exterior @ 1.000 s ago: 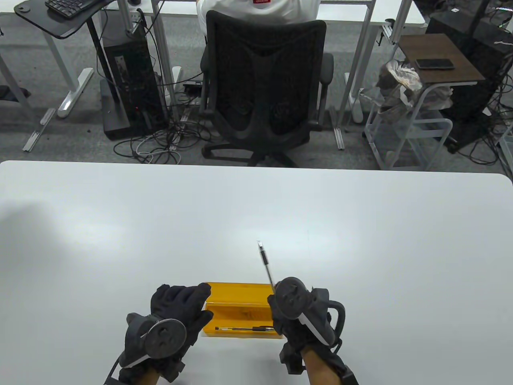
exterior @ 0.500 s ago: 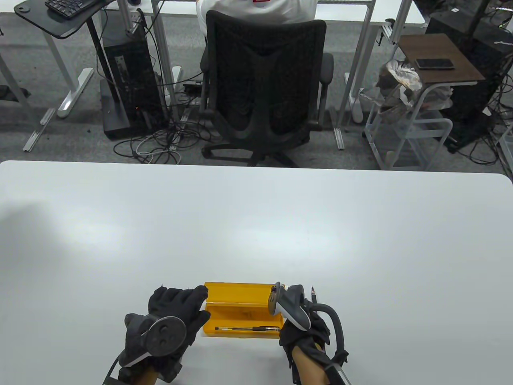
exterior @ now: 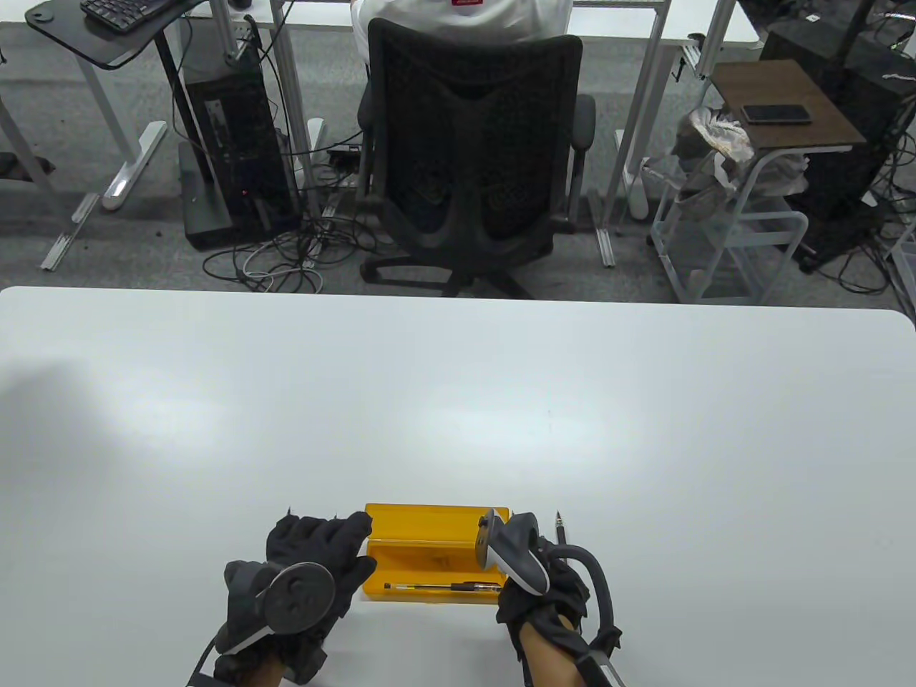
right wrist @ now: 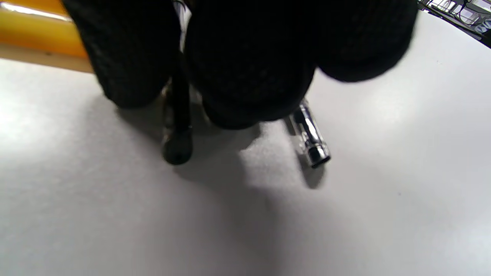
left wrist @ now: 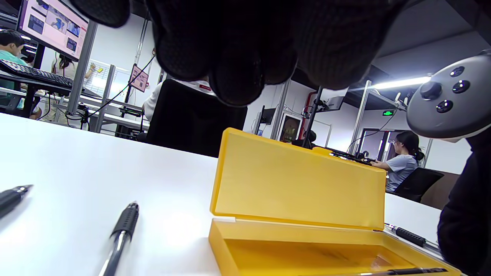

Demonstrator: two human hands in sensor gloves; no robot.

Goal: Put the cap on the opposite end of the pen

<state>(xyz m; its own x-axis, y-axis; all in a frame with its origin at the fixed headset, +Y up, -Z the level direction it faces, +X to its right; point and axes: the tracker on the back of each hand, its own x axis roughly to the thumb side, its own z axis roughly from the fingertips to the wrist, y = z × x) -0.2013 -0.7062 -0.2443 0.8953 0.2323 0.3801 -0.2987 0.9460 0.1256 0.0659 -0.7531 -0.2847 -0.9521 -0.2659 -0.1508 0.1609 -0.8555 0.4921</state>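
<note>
An open yellow pen box (exterior: 429, 533) lies near the table's front edge with one pen (exterior: 440, 587) inside. My right hand (exterior: 551, 565) is just right of the box and grips a pen low on the table; its dark tip (exterior: 560, 526) pokes out past the hand. In the right wrist view my fingers (right wrist: 249, 76) cover the pen, and its clear, chrome end (right wrist: 308, 142) touches the table. My left hand (exterior: 322, 544) lies flat with fingers spread at the box's left end. The left wrist view shows two more pens (left wrist: 119, 234) (left wrist: 11, 195) on the table under that hand.
The box lid (left wrist: 299, 184) stands upright at the far side. The white table (exterior: 458, 393) stretches beyond the box. A black office chair (exterior: 472, 157) stands past the far edge.
One second ago my right hand held the pen raised, pointing away over the table. It has turned over and come down beside the box's right end. The left hand has barely moved.
</note>
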